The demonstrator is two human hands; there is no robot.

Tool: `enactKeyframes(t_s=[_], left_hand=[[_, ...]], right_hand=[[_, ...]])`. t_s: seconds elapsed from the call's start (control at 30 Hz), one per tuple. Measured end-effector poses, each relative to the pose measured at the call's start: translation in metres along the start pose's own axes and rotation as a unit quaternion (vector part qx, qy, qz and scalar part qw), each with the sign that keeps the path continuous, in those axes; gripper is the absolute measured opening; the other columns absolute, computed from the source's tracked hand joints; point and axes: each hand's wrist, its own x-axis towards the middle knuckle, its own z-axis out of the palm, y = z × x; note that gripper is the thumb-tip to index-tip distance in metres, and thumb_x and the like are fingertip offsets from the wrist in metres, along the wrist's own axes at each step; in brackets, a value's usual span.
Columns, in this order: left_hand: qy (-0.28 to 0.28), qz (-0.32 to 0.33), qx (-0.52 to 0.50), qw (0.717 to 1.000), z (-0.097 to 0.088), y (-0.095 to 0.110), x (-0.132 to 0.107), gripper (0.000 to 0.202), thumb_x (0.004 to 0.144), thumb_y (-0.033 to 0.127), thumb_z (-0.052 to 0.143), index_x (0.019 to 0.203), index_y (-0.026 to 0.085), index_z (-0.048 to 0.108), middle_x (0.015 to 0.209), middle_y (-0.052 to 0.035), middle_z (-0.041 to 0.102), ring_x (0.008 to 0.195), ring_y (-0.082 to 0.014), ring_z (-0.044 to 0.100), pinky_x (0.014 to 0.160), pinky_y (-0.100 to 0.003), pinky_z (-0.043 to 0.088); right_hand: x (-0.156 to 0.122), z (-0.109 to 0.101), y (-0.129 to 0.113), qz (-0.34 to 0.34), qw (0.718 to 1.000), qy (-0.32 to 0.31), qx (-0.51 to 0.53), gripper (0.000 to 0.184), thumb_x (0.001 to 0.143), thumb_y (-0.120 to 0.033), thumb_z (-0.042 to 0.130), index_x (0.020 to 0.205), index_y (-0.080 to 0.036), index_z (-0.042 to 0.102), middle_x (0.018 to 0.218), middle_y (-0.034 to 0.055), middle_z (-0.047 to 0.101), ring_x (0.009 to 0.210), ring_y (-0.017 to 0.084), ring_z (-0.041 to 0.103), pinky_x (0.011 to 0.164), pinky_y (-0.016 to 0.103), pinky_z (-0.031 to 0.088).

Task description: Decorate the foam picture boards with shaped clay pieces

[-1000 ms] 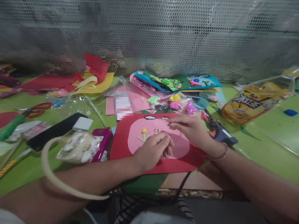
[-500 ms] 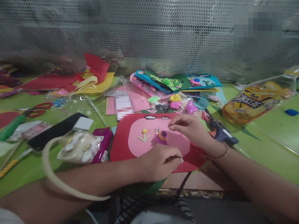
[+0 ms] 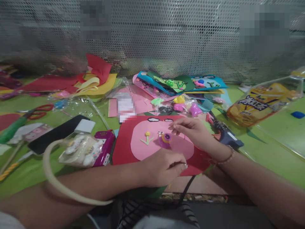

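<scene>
A red sheet [image 3: 121, 149] with a pink oval [image 3: 143, 149] lies in front of me on the green table. On the oval sit a small yellow flower [image 3: 147, 137] and a purple snail piece [image 3: 165, 139]. My left hand [image 3: 163, 168] rests curled at the sheet's near edge, fingertips pressed together; nothing shows in it. My right hand [image 3: 189, 130] lies on the oval's upper right, fingers bent and pinched close, just right of the snail piece.
A glue gun [image 3: 225, 135] lies right of the sheet. Behind it are foam shapes [image 3: 186, 108] and stacked coloured sheets [image 3: 181, 84]. A phone [image 3: 57, 133], red scissors [image 3: 35, 112], a purple case [image 3: 105, 146] and a bagged toy [image 3: 79, 151] lie left. A yellow snack bag [image 3: 259, 101] lies right.
My left hand has drawn back from the snail piece to the sheet's near edge, leaving the piece uncovered on the pink oval. My right hand has barely moved.
</scene>
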Motion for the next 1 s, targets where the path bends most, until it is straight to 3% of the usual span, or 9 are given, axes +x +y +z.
enactKeyframes(t_s=[0.13, 0.27, 0.37, 0.5, 0.67, 0.77, 0.87, 1.0], left_hand=[[-0.006, 0.005, 0.009, 1.000, -0.0007, 0.0024, 0.0008, 0.016, 0.088, 0.014, 0.044, 0.078, 0.013, 0.057, 0.061, 0.0004, 0.055, 0.053, -0.0095, 0.048, 0.053, -0.020, 0.036], [-0.005, 0.014, 0.018, 1.000, -0.0019, 0.0052, 0.0012, 0.016, 0.087, 0.012, 0.045, 0.077, 0.013, 0.056, 0.060, 0.0012, 0.054, 0.051, -0.0090, 0.046, 0.054, -0.020, 0.035], [-0.010, 0.019, 0.021, 1.000, -0.0027, 0.0056, 0.0011, 0.016, 0.087, 0.012, 0.044, 0.076, 0.014, 0.055, 0.060, 0.0014, 0.053, 0.051, -0.0093, 0.045, 0.053, -0.020, 0.035], [-0.015, 0.024, 0.023, 0.999, -0.0029, 0.0050, 0.0013, 0.015, 0.087, 0.012, 0.044, 0.076, 0.014, 0.055, 0.059, 0.0016, 0.052, 0.053, -0.0097, 0.045, 0.054, -0.020, 0.034], [-0.017, 0.035, 0.029, 0.999, -0.0028, 0.0039, 0.0013, 0.015, 0.086, 0.010, 0.045, 0.076, 0.013, 0.055, 0.060, 0.0020, 0.052, 0.053, -0.0087, 0.044, 0.055, -0.019, 0.033], [-0.023, 0.043, 0.037, 0.998, -0.0029, 0.0026, 0.0009, 0.014, 0.086, 0.010, 0.046, 0.077, 0.013, 0.056, 0.061, 0.0022, 0.052, 0.054, -0.0083, 0.044, 0.056, -0.019, 0.034], [-0.028, 0.038, 0.035, 0.998, -0.0032, 0.0022, 0.0005, 0.014, 0.087, 0.010, 0.045, 0.079, 0.013, 0.056, 0.062, 0.0019, 0.052, 0.054, -0.0085, 0.045, 0.056, -0.018, 0.035], [-0.024, 0.025, 0.017, 0.999, -0.0037, 0.0040, 0.0003, 0.014, 0.089, 0.012, 0.043, 0.082, 0.012, 0.056, 0.063, 0.0014, 0.054, 0.056, -0.0086, 0.049, 0.058, -0.018, 0.038]], right_hand=[[0.0002, 0.0005, 0.0007, 0.004, 1.000, 0.011, -0.001, 0.019, 0.069, -0.032, 0.074, 0.070, -0.016, 0.064, 0.067, 0.0014, 0.065, 0.057, 0.010, 0.057, 0.052, 0.022, 0.047], [-0.0005, 0.0001, 0.0008, 0.006, 0.999, 0.016, -0.032, 0.020, 0.069, -0.029, 0.073, 0.063, -0.015, 0.060, 0.056, -0.0022, 0.059, 0.049, 0.007, 0.051, 0.044, 0.019, 0.041], [0.0000, 0.0015, 0.0011, 0.023, 0.999, -0.005, -0.043, 0.011, 0.074, -0.028, 0.068, 0.074, -0.016, 0.068, 0.067, 0.0016, 0.068, 0.059, 0.011, 0.061, 0.055, 0.023, 0.051], [0.0008, 0.0047, 0.0021, 0.037, 0.999, -0.019, -0.029, 0.015, 0.074, -0.024, 0.067, 0.087, -0.019, 0.071, 0.085, 0.0032, 0.072, 0.077, 0.015, 0.067, 0.071, 0.029, 0.056], [0.0008, 0.0057, -0.0001, 0.035, 0.998, -0.002, -0.051, 0.002, 0.069, -0.020, 0.069, 0.069, -0.018, 0.067, 0.072, 0.0010, 0.069, 0.068, 0.013, 0.065, 0.063, 0.025, 0.053], [0.0005, 0.0053, -0.0003, 0.038, 0.998, 0.003, -0.046, 0.008, 0.067, -0.020, 0.070, 0.064, -0.017, 0.064, 0.066, 0.0003, 0.067, 0.063, 0.012, 0.063, 0.059, 0.023, 0.051], [0.0002, 0.0044, 0.0014, 0.043, 0.999, -0.001, -0.020, 0.008, 0.068, -0.021, 0.070, 0.075, -0.018, 0.068, 0.073, 0.0013, 0.070, 0.068, 0.012, 0.065, 0.062, 0.023, 0.052], [0.0004, 0.0027, 0.0026, 0.070, 0.997, -0.013, 0.034, 0.025, 0.079, -0.024, 0.061, 0.103, -0.020, 0.066, 0.092, 0.0040, 0.071, 0.084, 0.015, 0.067, 0.071, 0.027, 0.054]])
